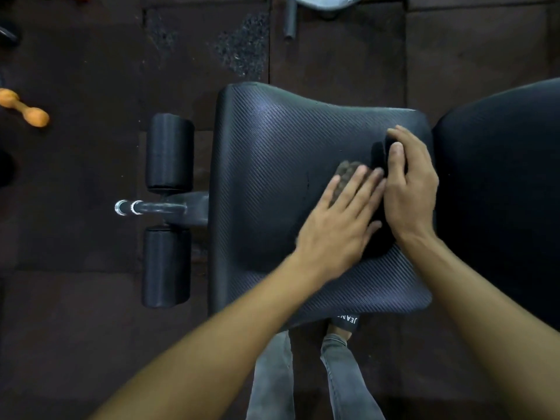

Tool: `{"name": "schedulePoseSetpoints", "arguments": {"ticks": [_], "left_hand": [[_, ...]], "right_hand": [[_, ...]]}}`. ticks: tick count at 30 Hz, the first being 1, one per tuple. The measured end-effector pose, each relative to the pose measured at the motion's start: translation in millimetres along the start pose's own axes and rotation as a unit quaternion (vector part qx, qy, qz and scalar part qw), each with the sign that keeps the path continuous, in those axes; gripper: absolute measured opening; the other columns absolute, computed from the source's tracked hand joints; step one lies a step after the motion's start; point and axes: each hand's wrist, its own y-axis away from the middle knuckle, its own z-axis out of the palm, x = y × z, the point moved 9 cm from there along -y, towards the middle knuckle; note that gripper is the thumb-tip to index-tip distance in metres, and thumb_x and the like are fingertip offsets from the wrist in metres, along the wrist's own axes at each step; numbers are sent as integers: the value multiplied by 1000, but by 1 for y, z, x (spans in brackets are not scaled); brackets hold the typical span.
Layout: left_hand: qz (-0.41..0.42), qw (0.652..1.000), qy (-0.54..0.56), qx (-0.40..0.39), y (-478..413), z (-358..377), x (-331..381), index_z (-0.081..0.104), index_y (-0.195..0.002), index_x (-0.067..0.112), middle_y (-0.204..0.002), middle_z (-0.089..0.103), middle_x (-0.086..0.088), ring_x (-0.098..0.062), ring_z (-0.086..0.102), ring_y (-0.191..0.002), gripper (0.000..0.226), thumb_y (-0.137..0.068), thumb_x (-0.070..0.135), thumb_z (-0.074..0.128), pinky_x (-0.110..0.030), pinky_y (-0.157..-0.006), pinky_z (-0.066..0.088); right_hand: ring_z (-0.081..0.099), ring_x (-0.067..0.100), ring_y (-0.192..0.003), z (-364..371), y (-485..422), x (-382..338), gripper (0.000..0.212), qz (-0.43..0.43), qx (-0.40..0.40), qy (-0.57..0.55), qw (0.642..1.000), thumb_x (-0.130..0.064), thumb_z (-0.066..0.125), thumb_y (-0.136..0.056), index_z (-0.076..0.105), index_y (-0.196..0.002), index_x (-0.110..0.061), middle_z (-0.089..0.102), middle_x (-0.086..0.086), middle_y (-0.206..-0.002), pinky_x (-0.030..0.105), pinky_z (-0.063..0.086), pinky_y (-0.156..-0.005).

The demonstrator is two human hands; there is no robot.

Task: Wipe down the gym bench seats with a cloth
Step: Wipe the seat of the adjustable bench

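Note:
A black textured bench seat pad [272, 147] fills the middle of the view. A dark cloth [378, 153] lies on its right part, with a greyish patterned corner [348, 171] showing. My left hand [339, 222] lies flat on the cloth, fingers spread and pointing up-right. My right hand [409, 183] presses on the cloth beside it, fingers curled over a folded dark edge. Both hands touch each other. Most of the cloth is hidden under the hands.
A second black pad [500, 192] adjoins at the right. Two black foam rollers [169, 153] and a metal bar [145, 207] stick out left of the seat. Orange dumbbells [24, 107] lie on the dark rubber floor at far left. My legs [303, 374] stand below the seat.

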Motion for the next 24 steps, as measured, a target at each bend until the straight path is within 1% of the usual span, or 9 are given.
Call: {"name": "schedulePoseSetpoints", "arguments": {"ticks": [3,5,8,12,14,16,18,21,24], "left_hand": [[-31,999,-18,12,-37,-7,-32,25,-155,13,-162,22,-3,-19,16,-151,56,-103,36,29,-45,-120,18],[-114,993,-8,27,-41,-16,-67,19,-156,14,-164,16,-3,-19,11,-152,58,-102,35,26,-46,-122,14],[-253,965,28,57,-17,-24,-108,9,-157,14,-165,5,-3,-19,0,-152,59,-103,35,21,-44,-124,5],[-364,924,67,97,33,-24,-91,6,-157,9,-165,1,-8,-24,-3,-152,62,-105,37,26,-46,-124,6],[-370,913,138,99,42,-21,-69,5,-157,9,-165,-3,-6,-23,-9,-152,65,-104,39,28,-47,-124,1],[-345,897,257,97,43,-22,-56,7,-157,14,-165,-6,1,-14,-16,-150,62,-105,36,30,-44,-123,-6],[-325,874,331,146,55,-37,-68,19,-156,17,-165,4,3,-9,-9,-151,54,-105,29,32,-38,-123,-5],[-365,886,224,177,95,-44,-115,29,-153,15,-164,15,-1,-15,3,-152,52,-103,28,30,-42,-124,3],[-385,900,169,113,121,-22,-144,16,-156,17,-165,8,1,-16,-1,-152,56,-104,37,22,-48,-123,10]], "right_hand": [[56,3,-118,-11,-3,7,34,31,7,-22,999,-22,41,-103,63,-126,-13,64,-1,-127,14,38,-103],[56,0,-116,-14,-5,10,34,62,-2,-32,998,-25,40,-103,64,-126,-16,65,-6,-125,10,38,-100],[56,-2,-117,-13,-2,8,33,84,-32,-33,995,-26,41,-103,63,-127,-21,64,-11,-124,5,37,-97],[54,-4,-115,-12,3,2,31,104,-40,-26,993,-23,46,-101,64,-126,-20,63,-11,-124,4,37,-96],[54,-2,-117,-6,12,-7,30,99,-38,-21,994,-21,48,-100,64,-125,-18,62,-7,-126,11,38,-102],[51,3,-124,6,28,-21,29,80,-47,-14,996,-18,49,-99,64,-124,-16,59,-4,-132,20,36,-109],[47,8,-131,25,47,-37,29,52,-76,-4,996,-17,50,-99,63,-125,-14,55,-1,-138,29,33,-114],[36,13,-141,59,72,-64,35,-14,-130,38,991,-22,49,-100,57,-133,-16,45,-1,-149,37,30,-118],[17,19,-151,94,93,-75,48,-69,-183,156,968,-34,44,-102,40,-148,-21,23,2,-162,40,21,-122]]}}
